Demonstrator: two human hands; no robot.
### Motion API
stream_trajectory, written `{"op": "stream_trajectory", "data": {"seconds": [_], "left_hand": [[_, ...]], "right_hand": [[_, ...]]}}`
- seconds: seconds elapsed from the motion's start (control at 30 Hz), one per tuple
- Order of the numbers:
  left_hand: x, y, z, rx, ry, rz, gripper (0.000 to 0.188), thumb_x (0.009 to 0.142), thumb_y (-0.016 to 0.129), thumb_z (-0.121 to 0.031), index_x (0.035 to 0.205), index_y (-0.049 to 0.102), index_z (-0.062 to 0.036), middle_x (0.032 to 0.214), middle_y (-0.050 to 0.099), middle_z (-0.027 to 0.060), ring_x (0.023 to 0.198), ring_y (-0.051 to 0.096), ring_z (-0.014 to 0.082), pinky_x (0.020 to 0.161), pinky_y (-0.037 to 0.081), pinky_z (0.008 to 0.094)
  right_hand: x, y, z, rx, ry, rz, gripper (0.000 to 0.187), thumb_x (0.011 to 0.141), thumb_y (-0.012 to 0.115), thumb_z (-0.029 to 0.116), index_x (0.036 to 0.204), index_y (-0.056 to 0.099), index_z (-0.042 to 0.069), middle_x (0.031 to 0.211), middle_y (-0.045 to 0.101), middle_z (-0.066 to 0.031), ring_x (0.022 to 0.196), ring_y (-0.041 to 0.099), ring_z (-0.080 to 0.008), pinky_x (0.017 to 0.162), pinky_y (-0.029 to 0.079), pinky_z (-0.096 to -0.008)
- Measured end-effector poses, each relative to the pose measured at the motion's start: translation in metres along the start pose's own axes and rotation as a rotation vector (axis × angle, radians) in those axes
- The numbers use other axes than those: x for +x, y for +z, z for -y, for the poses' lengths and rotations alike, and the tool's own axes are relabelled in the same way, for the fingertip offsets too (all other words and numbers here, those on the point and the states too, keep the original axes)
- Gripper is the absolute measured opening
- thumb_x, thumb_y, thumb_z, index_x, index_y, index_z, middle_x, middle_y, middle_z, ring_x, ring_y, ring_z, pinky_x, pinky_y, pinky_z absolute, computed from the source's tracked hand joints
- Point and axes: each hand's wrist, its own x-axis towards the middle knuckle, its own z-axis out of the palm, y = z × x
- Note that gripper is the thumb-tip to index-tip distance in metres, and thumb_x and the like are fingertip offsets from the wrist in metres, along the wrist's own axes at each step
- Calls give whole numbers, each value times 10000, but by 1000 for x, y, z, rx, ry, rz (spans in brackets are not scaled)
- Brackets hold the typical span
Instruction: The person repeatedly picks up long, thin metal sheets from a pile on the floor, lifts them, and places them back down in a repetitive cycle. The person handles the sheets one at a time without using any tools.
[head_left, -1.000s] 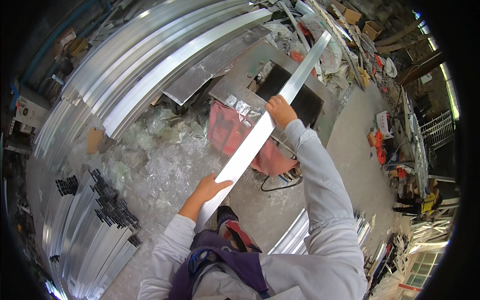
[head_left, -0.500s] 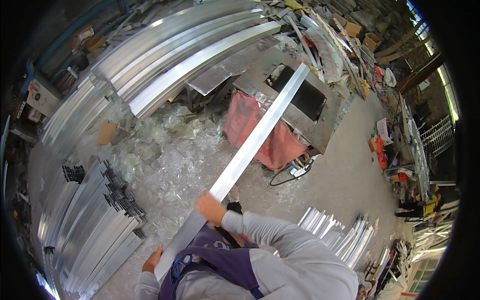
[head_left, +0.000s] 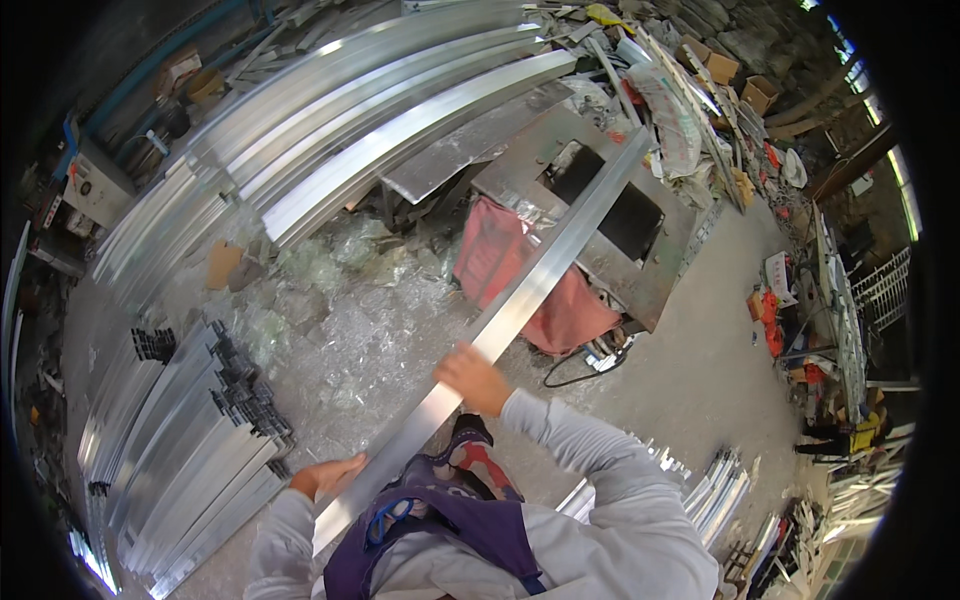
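Note:
A long silver metal profile (head_left: 522, 299) runs slantwise from beside my body up to the far right. My right hand (head_left: 475, 379) is wrapped over it around the middle. Close to the near end, my left hand (head_left: 327, 476) grips its left edge, thumb on top; its other fingers are partly hidden. The far end reaches over a metal-topped worktable (head_left: 630, 285) with dark openings. Below the profile, a red cloth (head_left: 568, 318) hangs off that table's near side.
Long silver profiles (head_left: 400, 110) lie stacked at the far left. Bundled profiles with dark ends (head_left: 190, 450) are at near left, and shorter ones (head_left: 720, 490) at near right. Crumpled clear plastic (head_left: 340, 265) litters the floor. A cable (head_left: 590, 374) loops below the worktable. A person in yellow (head_left: 862, 432) is far right.
The profile has shifted right and turned somewhat about its length. My right hand moved right and up with it; my left hand rose slightly. My shoe now shows below the profile.

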Motion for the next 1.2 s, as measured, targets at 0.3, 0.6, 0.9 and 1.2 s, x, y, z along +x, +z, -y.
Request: {"op": "stream_trajectory", "data": {"seconds": [0.3, 0.6, 0.9, 1.2], "left_hand": [[167, 107, -299, 591, 452, -269, 793, 838, 579, -663, 1225, 630, 27, 1149, 670, 201, 1061, 638, 295, 922, 470, 355], [152, 117, -292, 674, 463, -387, 881, 763, 615, -700, 1217, 617, 55, 1173, 646, 262, 1103, 624, 378, 930, 473, 411], [77, 10, 0, 487, 335, -425, 804, 723, 722, -629, 1229, 610, -14, 1167, 662, 200, 1099, 631, 309, 933, 479, 389], [-74, -16, 189, 200, 16, -438, 644, 678, 843, -422, 1144, 630, -32, 1007, 676, 104, 918, 634, 201, 821, 491, 336]], "right_hand": [[-30, -94, -251, -461, 336, -153, 480, 789, 585, 51, 1261, 529, 123, 1192, 551, -128, 1155, 530, -298, 1085, 359, -495], [-5, -95, -298, -441, 276, 255, 160, 828, 566, 96, 974, 630, 83, 1082, 632, -112, 1145, 546, -312, 1105, 338, -466], [15, 17, -43, -115, 87, 243, 234, 769, 601, 101, 1003, 580, 94, 1017, 556, -117, 1037, 547, -284, 1023, 368, -467], [32, 84, 194, 103, -60, 25, 104, 808, 539, 180, 878, 581, 115, 870, 542, -70, 884, 547, -229, 867, 406, -396]]}}
